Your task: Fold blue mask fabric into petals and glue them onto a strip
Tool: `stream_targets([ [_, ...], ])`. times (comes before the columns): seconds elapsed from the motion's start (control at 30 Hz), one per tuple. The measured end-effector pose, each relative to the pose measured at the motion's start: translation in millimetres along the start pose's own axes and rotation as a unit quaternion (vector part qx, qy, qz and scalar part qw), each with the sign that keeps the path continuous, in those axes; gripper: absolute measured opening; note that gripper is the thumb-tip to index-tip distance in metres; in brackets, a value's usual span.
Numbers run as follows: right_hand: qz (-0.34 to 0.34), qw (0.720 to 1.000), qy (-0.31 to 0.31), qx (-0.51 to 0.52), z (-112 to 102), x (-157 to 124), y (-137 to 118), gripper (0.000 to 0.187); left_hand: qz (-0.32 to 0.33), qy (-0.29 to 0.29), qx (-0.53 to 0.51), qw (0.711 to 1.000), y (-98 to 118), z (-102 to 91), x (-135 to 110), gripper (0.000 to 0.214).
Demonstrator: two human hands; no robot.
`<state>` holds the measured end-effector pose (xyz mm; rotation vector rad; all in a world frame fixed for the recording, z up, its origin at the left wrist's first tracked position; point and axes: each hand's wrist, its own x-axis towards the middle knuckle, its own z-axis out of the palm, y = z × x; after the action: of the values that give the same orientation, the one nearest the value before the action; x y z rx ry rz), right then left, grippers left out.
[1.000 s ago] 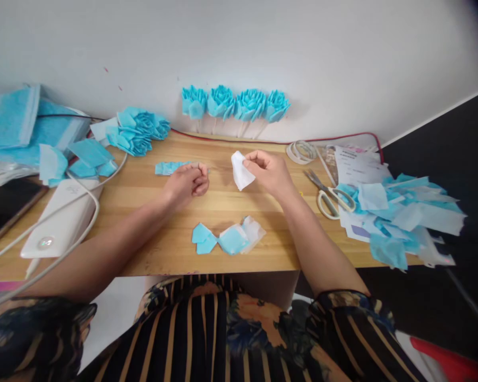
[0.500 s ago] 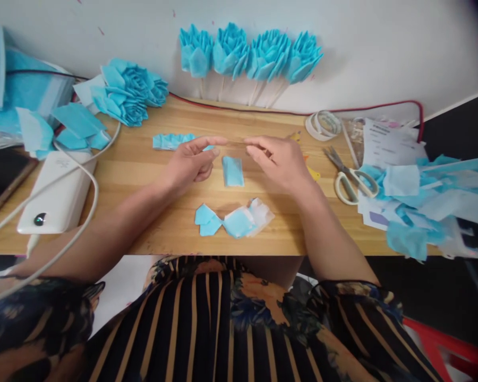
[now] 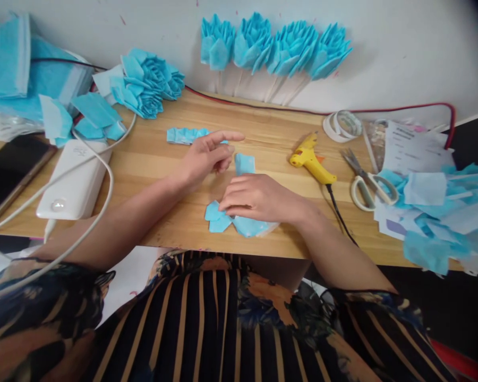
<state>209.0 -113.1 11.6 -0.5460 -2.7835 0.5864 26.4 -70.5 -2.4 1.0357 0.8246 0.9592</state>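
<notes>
My left hand [image 3: 209,155] hovers above the wooden table, index finger stretched out to the right and the other fingers loosely curled. Nothing shows in it. Lower down, my right hand [image 3: 258,197] has its fingertips closing at the narrow middle of a pinched blue fabric piece [image 3: 218,217], whose pale end [image 3: 253,227] lies partly under the palm. A folded blue rectangle [image 3: 245,163] rests between the two hands. Behind my left hand is a pleated blue strip [image 3: 187,135], its right end partly covered.
Blue fabric flowers on sticks [image 3: 255,45] lean against the wall; more flowers [image 3: 145,85] lie left. A yellow glue gun [image 3: 311,163], scissors [image 3: 364,180], a tape roll [image 3: 342,126] and blue scraps [image 3: 434,212] are right. A corded power bank [image 3: 74,183] and phone [image 3: 18,170] sit left.
My right hand has come down and left, from facing my left index finger to the pinched blue piece. The glue gun is now uncovered. The view has shifted a little.
</notes>
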Motion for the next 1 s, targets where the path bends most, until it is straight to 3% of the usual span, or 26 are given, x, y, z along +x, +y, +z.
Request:
stream_targets([
  [0.23,-0.013,0.998,-0.019,-0.065,11.9,4.4,3.7,0.027,0.023,-0.001,0.014,1.0,-0.3,-2.5,1.4,0.019],
  [0.33,0.041,0.998,0.045,0.01,11.1,3.9,7.6,0.02,0.038,0.021,0.006,0.999,4.2,-4.4,3.0,0.018],
  [0.4,0.117,0.979,0.125,0.114,8.4,0.7,14.3,0.012,0.046,0.038,-0.007,0.998,7.8,-5.5,3.6,0.016],
  [0.47,0.19,0.923,0.219,0.253,5.2,-3.4,23.2,0.011,0.055,0.045,-0.026,0.997,9.7,-6.2,3.9,0.015],
  [0.53,0.225,0.84,0.289,0.401,2.2,-6.2,31.2,0.022,0.061,0.033,-0.039,0.997,8.8,-6.4,4.2,0.02],
  [0.63,0.22,0.738,0.316,0.554,-0.8,-6.5,36.6,0.033,0.062,-0.008,-0.025,0.998,3.1,-5.9,4.7,0.031],
  [0.7,0.216,0.71,0.309,0.595,-0.7,-5.2,36.0,0.034,0.068,-0.026,-0.008,0.997,-1.0,-5.5,4.6,0.037],
  [0.8,0.219,0.71,0.303,0.597,2.8,-4.6,34.4,0.03,0.078,-0.03,0.01,0.996,-4.2,-5.7,3.8,0.042],
  [1.0,0.272,0.759,0.294,0.514,7.9,-6.7,37.2,0.023,0.077,0.002,0.039,0.996,-0.1,-5.3,2.4,0.036],
])
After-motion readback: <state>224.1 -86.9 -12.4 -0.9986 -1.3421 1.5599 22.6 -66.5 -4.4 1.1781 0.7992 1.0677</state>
